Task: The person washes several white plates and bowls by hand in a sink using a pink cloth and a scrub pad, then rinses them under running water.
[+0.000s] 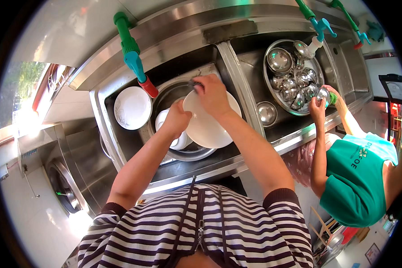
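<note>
My left hand [178,120] grips the left rim of a large white bowl [209,125], tilted above the left sink basin. At the bowl's far edge, my right hand [211,93] holds a dark scouring pad [196,85] that looks like steel wool. Below the bowl sits a wide round metal basin [170,89] with water in it. Several white dishes [180,142] lie inside that basin, partly hidden by my left hand and the bowl. To the left, a white plate [133,108] with a faint grey pattern rests in the sink.
A green-and-blue tap [132,62] with a red end hangs over the left sink. Beyond the metal divider [243,87], a large basin [267,80] holds several steel bowls [289,83]; another steel bowl [266,114] lies beside it. A person in a green shirt [358,177] handles a steel bowl there.
</note>
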`<state>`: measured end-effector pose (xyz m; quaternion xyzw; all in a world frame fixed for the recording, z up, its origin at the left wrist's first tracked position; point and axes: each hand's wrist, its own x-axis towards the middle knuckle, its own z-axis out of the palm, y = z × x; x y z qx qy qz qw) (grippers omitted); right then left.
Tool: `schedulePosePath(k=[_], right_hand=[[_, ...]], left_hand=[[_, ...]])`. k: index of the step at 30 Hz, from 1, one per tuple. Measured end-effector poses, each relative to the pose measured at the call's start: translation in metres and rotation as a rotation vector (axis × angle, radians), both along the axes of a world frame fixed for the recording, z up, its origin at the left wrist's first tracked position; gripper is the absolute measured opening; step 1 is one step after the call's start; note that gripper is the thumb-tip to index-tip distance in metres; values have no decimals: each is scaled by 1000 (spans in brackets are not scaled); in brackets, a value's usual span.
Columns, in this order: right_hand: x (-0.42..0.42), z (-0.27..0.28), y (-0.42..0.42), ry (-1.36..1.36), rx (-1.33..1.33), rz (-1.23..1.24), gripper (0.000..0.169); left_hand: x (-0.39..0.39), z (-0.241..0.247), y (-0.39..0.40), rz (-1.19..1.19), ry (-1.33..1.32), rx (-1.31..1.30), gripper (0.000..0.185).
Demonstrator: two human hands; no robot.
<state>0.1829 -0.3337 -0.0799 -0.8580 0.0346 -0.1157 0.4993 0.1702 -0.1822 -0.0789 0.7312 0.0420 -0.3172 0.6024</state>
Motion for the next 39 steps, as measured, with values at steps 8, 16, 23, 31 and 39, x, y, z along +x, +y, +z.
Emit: schedulePosePath(k=[8,16,23,31,39], right_hand=[[-4,-17,1,-28,20,-13,20],[4,2,-12,-64,-31,-194,23],[5,-16,-1,-111,-115,116,23],[-17,-18,-177,-13,-395,-502,26],[-30,-49,-231,522,-803,-967,40]], left_hand=[[2,9,-5,49,35,-91,34],[8,0,2,120,114,-181,38],[2,-8,-1,192,16,-211,35],[2,10,32,408,171,-280,42],[-17,9,79,589,220,-225,45]])
